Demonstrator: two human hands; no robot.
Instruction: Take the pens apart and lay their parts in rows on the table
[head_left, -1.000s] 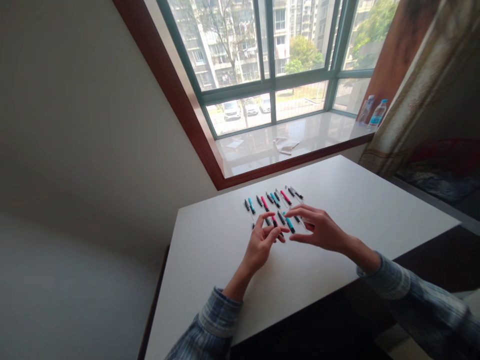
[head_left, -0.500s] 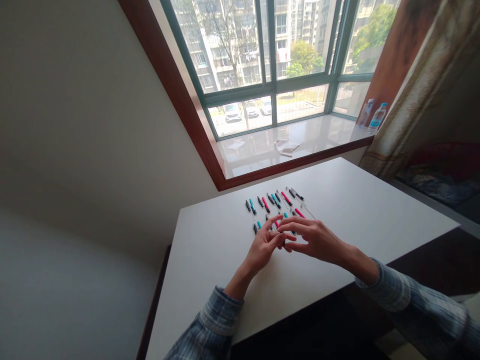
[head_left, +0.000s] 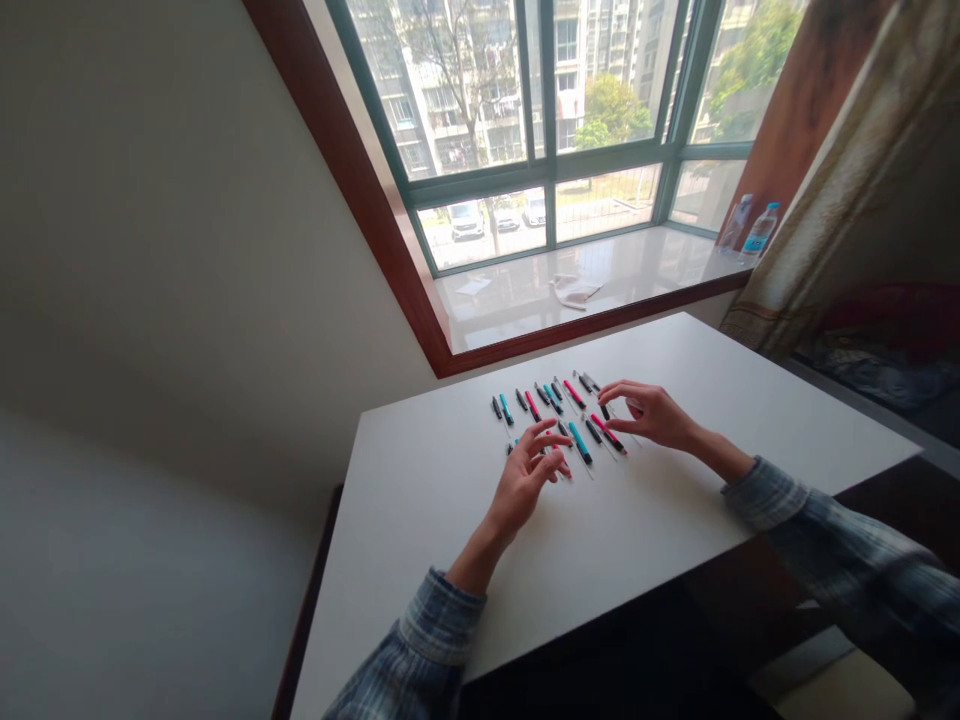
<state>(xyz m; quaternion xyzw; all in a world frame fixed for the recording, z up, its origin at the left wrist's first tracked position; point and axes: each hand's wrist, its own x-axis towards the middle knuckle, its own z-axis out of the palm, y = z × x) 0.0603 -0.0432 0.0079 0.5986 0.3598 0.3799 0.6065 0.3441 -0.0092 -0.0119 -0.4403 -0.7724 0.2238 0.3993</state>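
Observation:
Several pen parts lie in two rows on the white table, among them a teal barrel (head_left: 580, 442), a pink barrel (head_left: 574, 394) and a black piece (head_left: 496, 407), with thin refills between them. My left hand (head_left: 529, 473) hovers over the near row at its left end, fingers apart and curved, and hides some parts. At the right end of the rows is my right hand (head_left: 651, 415), thumb and fingers bent around a small dark piece (head_left: 604, 409) near the fingertips.
The white table (head_left: 405, 520) stands against a windowsill (head_left: 517, 310) with a crumpled cloth (head_left: 576, 291) on it. Two plastic bottles (head_left: 760, 232) stand at the sill's right end beside a curtain (head_left: 817, 200). A wall is at the left.
My hands have moved apart. The right one has gone right and away from me, toward the right end of the rows, uncovering the teal and pink barrels. The left one has barely moved.

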